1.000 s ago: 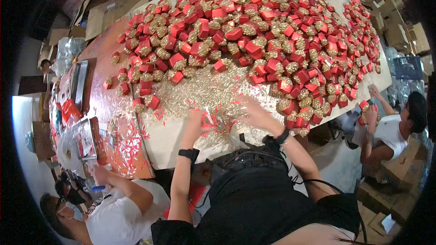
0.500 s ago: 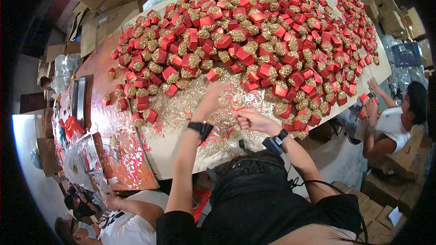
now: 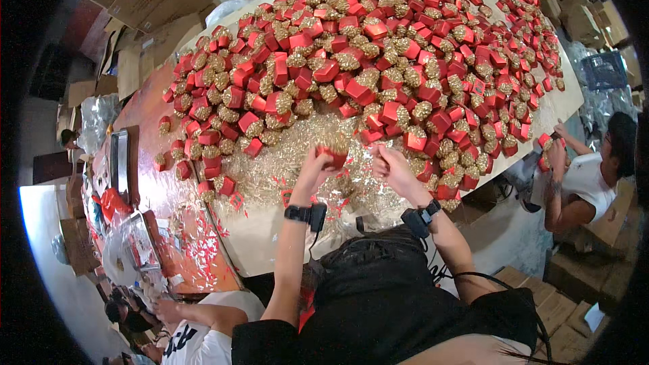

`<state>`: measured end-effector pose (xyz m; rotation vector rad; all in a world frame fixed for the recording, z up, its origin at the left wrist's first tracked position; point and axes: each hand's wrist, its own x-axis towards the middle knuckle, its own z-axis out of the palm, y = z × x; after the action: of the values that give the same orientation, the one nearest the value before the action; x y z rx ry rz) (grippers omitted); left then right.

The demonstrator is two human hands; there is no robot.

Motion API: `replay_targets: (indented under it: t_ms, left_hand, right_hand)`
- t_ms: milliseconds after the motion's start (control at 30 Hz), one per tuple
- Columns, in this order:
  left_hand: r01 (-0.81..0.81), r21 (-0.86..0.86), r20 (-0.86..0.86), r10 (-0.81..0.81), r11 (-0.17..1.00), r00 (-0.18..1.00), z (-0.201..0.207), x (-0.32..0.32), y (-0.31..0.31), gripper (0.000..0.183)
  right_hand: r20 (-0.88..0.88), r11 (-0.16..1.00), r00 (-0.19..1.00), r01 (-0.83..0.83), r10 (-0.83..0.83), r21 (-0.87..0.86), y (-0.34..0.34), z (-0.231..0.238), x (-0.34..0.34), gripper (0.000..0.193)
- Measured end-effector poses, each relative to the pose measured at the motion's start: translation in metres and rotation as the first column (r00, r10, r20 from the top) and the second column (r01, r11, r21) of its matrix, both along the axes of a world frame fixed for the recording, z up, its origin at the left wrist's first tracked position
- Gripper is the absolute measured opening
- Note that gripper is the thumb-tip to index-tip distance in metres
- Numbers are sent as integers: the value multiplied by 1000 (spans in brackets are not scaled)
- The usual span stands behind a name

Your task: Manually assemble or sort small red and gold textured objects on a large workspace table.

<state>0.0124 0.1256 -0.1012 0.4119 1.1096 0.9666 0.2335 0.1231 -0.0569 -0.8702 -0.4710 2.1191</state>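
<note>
The left hand (image 3: 315,172) is gripping one piece (image 3: 336,157), its fingers curling around the red part; the gold part is facing roughly 12 o'clock. The right hand (image 3: 395,172) is sitting at 3 o'clock from the piece, apart from it, fingertips drawn together; whether they are pinching anything cannot be told. Holding by the red faces is probably sparing the textured gold and preventing rotation. Light, even pressure should be avoiding dents. Gold flakes (image 3: 291,155) are lying around, with red scraps (image 3: 235,201) at 8 o'clock; raising the piece clear should be limiting pickup. Beyond, at 12 o'clock, the pile (image 3: 372,30) is covering the table (image 3: 253,247).
</note>
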Motion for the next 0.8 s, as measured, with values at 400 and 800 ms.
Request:
replay_targets:
  t_ms: [400, 800]
  left_hand:
    - [135, 373, -639, 148, 918, 755, 89, 2, -109, 42]
    - [210, 433, -730, 204, 877, 653, 109, 28, -139, 57]
  right_hand:
    - [463, 757, 867, -175, -184, 629, -26, 49, -53, 26]
    - [428, 837, 885, -89, -182, 540, -52, 65, -49, 11]
